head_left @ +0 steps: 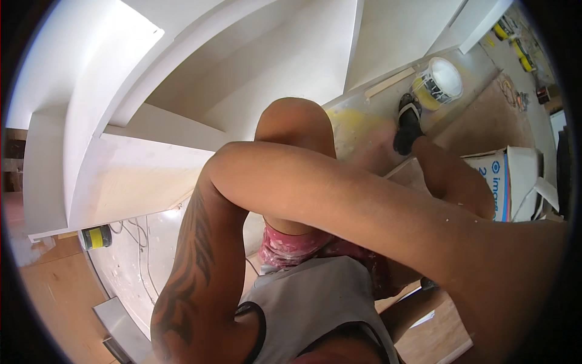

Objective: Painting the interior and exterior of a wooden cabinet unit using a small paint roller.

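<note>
A white shelving unit (pixel 291 67) is the largest thing I have on my feed, its open compartments split by panels; it stands past the bent elbow, at the end of the forearm away from the left fingers. Under everything runs a pale, smeared floor (pixel 136 267), with a yellow stain between the shelving and the forearm. The left arm (pixel 333 188) bends at the elbow, tattooed above it, and the forearm crosses my view to the side where it leads to the left fingers. Those are beyond my view and the right fingers are too, so I cannot tell whether either set is open, closed or gripping.

Below the forearm I see a grey vest (pixel 315 291) and pale-flecked red shorts (pixel 291 246); a bare knee (pixel 294 121) rises behind it. The white and blue carton (pixel 509 185), flaps raised, shows nearest the left fingers' end of the forearm; I cannot tell whether they touch it.

Farther out on that same side, a white bucket (pixel 439 82) with yellow on its wall stands near the shelving. A sandalled foot (pixel 408 115) is just beside it, and a thin wood strip (pixel 391 84) lies close by. Well away from the left fingers, past the elbow, are a black and yellow roll-like object (pixel 96 237) and, smallest of all, thin cables (pixel 144 239).
</note>
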Motion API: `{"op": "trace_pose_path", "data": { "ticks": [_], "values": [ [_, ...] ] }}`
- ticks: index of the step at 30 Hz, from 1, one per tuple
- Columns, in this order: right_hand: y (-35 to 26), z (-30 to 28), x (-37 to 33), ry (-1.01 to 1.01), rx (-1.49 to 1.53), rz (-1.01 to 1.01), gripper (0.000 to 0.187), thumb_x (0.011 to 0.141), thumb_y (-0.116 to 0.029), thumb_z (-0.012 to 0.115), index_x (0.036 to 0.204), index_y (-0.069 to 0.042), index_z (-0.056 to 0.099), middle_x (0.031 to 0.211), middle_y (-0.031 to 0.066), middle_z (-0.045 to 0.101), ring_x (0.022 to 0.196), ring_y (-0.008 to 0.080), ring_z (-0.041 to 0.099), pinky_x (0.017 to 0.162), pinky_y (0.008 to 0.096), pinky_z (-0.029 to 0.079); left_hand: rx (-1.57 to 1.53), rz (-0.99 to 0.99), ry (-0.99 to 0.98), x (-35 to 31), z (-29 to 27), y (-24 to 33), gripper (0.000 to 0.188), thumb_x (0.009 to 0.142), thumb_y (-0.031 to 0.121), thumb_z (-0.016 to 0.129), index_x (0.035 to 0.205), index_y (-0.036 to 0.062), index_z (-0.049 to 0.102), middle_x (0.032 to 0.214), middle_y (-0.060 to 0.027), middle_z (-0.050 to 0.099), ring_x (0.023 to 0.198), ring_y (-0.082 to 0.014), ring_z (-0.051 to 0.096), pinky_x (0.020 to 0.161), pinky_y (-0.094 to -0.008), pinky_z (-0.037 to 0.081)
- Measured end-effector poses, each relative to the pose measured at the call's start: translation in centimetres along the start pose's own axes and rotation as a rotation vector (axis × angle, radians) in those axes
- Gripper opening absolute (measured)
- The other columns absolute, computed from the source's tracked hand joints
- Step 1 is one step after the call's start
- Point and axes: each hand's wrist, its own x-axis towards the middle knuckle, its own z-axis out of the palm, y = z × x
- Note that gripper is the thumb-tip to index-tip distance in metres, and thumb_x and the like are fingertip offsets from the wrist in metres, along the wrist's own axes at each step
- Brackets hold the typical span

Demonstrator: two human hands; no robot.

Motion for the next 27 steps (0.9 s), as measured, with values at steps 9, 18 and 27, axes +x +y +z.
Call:
{"op": "trace_pose_path", "data": {
  "ticks": [9, 18, 27],
  "values": [
    [1.0, -0.7, 0.8, -0.008, 0.009, -0.021, 0.054, 0.101, -0.044, 0.047, 0.113, 0.008, 0.053, 0.058, 0.0051, 0.049, 0.043, 0.0148, 0.051, 0.040, 0.0251, 0.043, 0.009, 0.024, 0.001, -0.5, -1.0, -1.8, 0.019, 0.082, 0.018, 0.068, 0.091, 0.0016, 0.068, 0.091, -0.0121, 0.062, 0.081, -0.0238, 0.060, 0.070, -0.0374, 0.045],
    [-0.5, -2.3, -0.2, 0.097, 0.083, -0.051, 0.054, 0.100, -0.044, 0.048, 0.113, 0.008, 0.053, 0.058, 0.0055, 0.049, 0.042, 0.0154, 0.052, 0.040, 0.0257, 0.044, -0.043, 0.089, 0.046, -2.6, -4.4, -4.5, 0.016, 0.082, 0.018, 0.070, 0.088, 0.0031, 0.068, 0.086, -0.0101, 0.062, 0.074, -0.0228, 0.060, 0.063, -0.0363, 0.046],
    [-5.4, -1.3, 1.2, -0.231, 0.219, 0.044, 0.052, 0.099, -0.041, 0.052, 0.113, 0.009, 0.053, 0.060, 0.0072, 0.050, 0.043, 0.0168, 0.052, 0.038, 0.0284, 0.044, 0.410, 0.189, 0.528, -11.9, -14.0, -0.5, 0.019, 0.083, 0.020, 0.070, 0.092, 0.0031, 0.068, 0.089, -0.0108, 0.063, 0.073, -0.0211, 0.060, 0.063, -0.0349, 0.046]
  ]
}}
